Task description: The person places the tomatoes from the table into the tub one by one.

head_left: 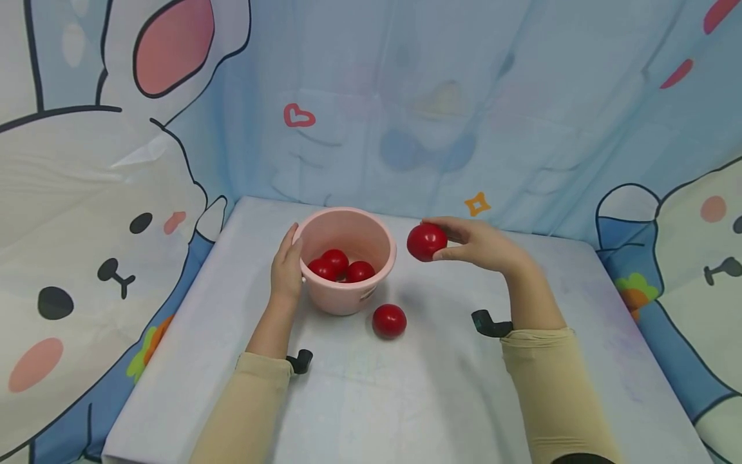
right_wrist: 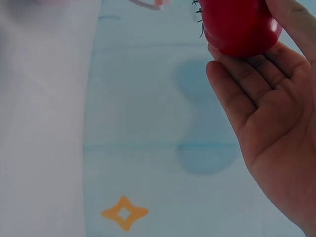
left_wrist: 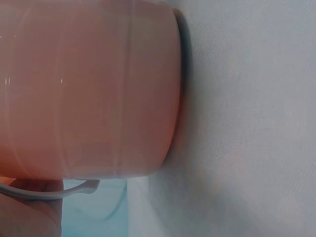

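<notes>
A pink plastic bucket point(head_left: 342, 299) stands on the white-covered table with several red tomatoes point(head_left: 335, 263) inside. My left hand point(head_left: 286, 267) holds the bucket at its left side, thumb by the rim. In the left wrist view, the bucket's thin handle point(left_wrist: 34, 193) crosses that hand. My right hand point(head_left: 478, 245) grips another tomato point(head_left: 427, 242) between thumb and fingers, to the right of the bucket and raised above the table. Its green stem end point(right_wrist: 200, 19) faces left in the right wrist view. One more tomato point(head_left: 389, 321) lies on the table in front of the bucket.
The table point(head_left: 371, 399) meets a blue cartoon-printed cloth point(head_left: 371, 96) at the back, and more printed cloth hangs at both sides. Black wrist mounts point(head_left: 491, 324) stick out from both forearms.
</notes>
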### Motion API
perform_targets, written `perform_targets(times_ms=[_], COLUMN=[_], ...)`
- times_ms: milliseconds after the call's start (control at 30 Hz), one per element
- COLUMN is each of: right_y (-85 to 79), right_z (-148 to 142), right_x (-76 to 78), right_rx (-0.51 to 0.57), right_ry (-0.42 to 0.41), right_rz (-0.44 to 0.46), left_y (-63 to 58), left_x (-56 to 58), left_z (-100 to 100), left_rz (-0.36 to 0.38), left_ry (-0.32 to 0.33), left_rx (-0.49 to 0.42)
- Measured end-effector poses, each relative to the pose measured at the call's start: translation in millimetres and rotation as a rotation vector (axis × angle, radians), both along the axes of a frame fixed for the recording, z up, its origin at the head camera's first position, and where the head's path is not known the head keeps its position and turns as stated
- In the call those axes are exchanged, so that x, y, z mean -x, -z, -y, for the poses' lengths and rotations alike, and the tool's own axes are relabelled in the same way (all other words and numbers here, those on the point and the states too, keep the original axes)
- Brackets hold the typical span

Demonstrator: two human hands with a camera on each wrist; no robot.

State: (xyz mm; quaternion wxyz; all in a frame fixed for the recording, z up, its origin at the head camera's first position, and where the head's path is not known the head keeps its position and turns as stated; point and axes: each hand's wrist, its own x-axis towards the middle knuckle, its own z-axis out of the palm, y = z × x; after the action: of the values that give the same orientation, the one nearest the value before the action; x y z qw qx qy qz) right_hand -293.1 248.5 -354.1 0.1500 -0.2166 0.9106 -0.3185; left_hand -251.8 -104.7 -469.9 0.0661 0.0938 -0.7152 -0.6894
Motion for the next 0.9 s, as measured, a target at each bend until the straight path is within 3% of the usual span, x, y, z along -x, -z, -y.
perform_targets(times_ms=[300, 500, 900], right_y=[-26.5, -40.6, -42.1], right_z=[36, 64, 107], right_x=[22.0, 34.0, 54.4], right_rx=[-0.034, -0.113, -0.225], right_ry=[-0.086, -0.119, -0.218], right_rz=[-0.022, 0.003, 0.038], left_y=[-0.9, -0.5, -4.0], left_x=[0.9, 2.3, 0.2], left_z=[1, 1, -1], left_rz=[0.009, 0.011, 0.023], left_ry=[0.000, 0.001, 0.011], left_rx=[0.004, 0.016, 0.008])
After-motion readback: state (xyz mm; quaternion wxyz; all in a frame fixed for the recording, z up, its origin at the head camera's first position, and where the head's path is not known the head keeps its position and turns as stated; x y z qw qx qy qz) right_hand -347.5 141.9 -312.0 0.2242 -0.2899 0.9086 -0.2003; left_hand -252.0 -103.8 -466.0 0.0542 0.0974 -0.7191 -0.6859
